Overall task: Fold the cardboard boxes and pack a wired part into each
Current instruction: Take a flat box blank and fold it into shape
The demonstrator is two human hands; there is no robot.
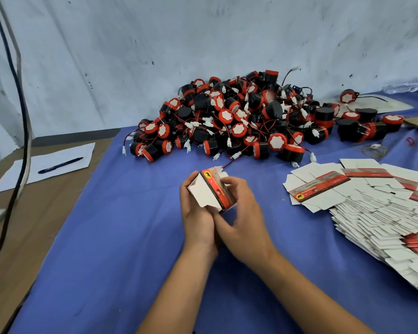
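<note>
right now both hands grip one small cardboard box [211, 191] above the blue bench [106, 237]: left hand [196, 213] cupping its side, right hand [239, 213] curled over it. behind the box sits the wired parts heap [239, 116]; right of it, flat boxes [372, 201].

Both forearms reach forward, hands meeting at centre. Left hand [197, 213] cups the box [211, 191] from below, fingers curled. Right hand [239, 213] grips its right side; thumb probably on top, partly hidden.
</note>
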